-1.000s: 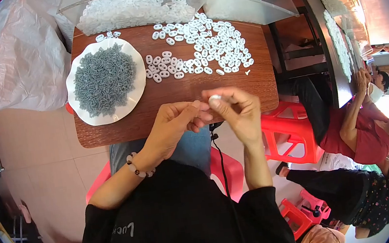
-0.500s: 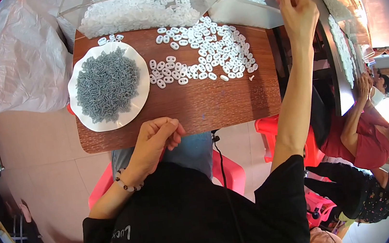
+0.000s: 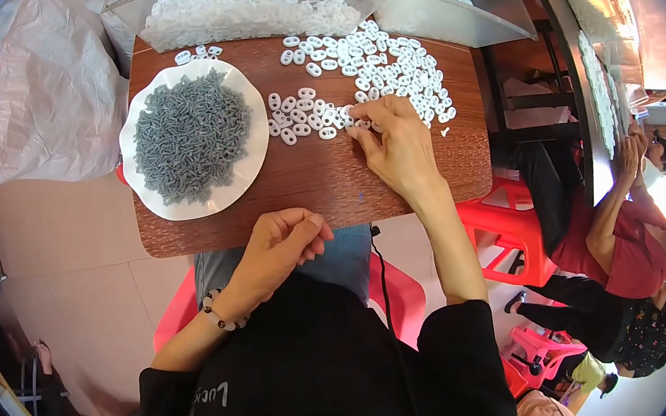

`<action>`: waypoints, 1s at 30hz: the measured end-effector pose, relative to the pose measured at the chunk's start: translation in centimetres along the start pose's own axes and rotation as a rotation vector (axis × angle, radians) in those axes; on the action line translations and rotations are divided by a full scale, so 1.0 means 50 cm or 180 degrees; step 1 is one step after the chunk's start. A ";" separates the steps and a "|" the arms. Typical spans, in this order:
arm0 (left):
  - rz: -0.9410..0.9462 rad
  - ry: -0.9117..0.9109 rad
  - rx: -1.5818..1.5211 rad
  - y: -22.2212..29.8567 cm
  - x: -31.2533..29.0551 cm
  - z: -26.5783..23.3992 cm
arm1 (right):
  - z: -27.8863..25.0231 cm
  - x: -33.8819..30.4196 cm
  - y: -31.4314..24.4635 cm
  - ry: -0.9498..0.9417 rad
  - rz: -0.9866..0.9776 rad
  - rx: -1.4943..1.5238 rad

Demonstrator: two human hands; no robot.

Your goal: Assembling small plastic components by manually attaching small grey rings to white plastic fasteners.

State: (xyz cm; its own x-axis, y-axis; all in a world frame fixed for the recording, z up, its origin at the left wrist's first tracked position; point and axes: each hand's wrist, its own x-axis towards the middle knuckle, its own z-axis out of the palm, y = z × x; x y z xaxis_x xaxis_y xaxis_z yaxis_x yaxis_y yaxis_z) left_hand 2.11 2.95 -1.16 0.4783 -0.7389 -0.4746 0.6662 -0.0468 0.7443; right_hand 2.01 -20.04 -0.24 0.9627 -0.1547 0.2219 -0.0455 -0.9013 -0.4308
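1. Table point(image 3: 322, 188), brown wood-grain top with rounded near corners: it carries the loose white oval pieces point(image 3: 299, 116), a plate and bins.
2. White oval pieces, each visibly with two holes where lying flat: the larger spread runs from near the far edge towards the right edge; a smaller cluster adjoins it, right of the plate. A few more lie near the far left corner.
3. Right hand point(image 3: 400, 146): over the table, at the spread's near side. Thumb and index finger are bent towards each other at the white pieces; whether they grasp one cannot be told.
4. Left hand point(image 3: 283, 243): at the table's near edge, above the lap. Fingers are curled loosely, thumb beside them; their inner side is hidden, so whether anything small is held cannot be told. Beaded bracelet point(image 3: 217, 309) on the wrist.
5. Scalloped white plate point(image 3: 260, 129): beside the table's left edge, bearing a heap of small grey-blue pieces point(image 3: 193, 138).
6. Clear bin point(image 3: 383, 2): at the far edge, holding many white pieces. Second bin point(image 3: 448, 27): at the far right corner, also with white pieces.
7. Small white pin-like piece point(image 3: 445, 132): near the right edge.
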 end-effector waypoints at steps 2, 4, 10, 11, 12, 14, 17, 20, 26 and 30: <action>0.0014 0.0014 0.0011 0.001 -0.002 -0.001 | -0.001 -0.001 -0.006 -0.0022 0.0016 -0.0101; 0.0026 0.0014 0.0023 0.000 -0.003 -0.001 | -0.002 -0.001 -0.011 -0.0121 0.0054 -0.0393; 0.0096 -0.0009 0.0082 -0.005 0.001 0.002 | 0.014 0.005 0.006 -0.0113 0.0068 -0.0190; 0.0099 -0.0002 0.0102 -0.007 0.002 0.002 | 0.014 0.008 0.006 -0.0112 0.0067 -0.0184; 0.0099 0.0002 0.0126 -0.007 0.003 0.002 | 0.012 0.013 0.006 -0.0182 0.0046 -0.0167; 0.0079 0.0024 0.0158 -0.006 0.003 0.004 | 0.008 0.019 0.006 -0.0248 0.0027 -0.0142; 0.0084 0.0053 0.0188 -0.004 0.003 0.007 | 0.007 0.026 0.014 -0.0288 -0.0113 -0.0166; 0.0103 0.0085 0.0225 -0.003 0.003 0.008 | 0.010 0.028 0.022 -0.0411 -0.0178 0.0015; 0.0159 0.0121 0.0289 -0.005 0.004 0.007 | 0.016 0.025 0.024 -0.0131 -0.0248 0.0387; 0.0394 0.0266 0.0312 -0.006 0.000 0.004 | 0.002 0.007 0.000 0.0091 0.0090 0.0890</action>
State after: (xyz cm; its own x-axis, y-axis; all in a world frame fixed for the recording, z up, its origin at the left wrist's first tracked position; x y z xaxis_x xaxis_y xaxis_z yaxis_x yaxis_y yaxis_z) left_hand 1.81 2.82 -1.29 0.6020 -0.6847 -0.4109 0.5422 -0.0272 0.8398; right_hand 2.39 -20.03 -0.24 0.9540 -0.1933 0.2293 0.0068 -0.7503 -0.6610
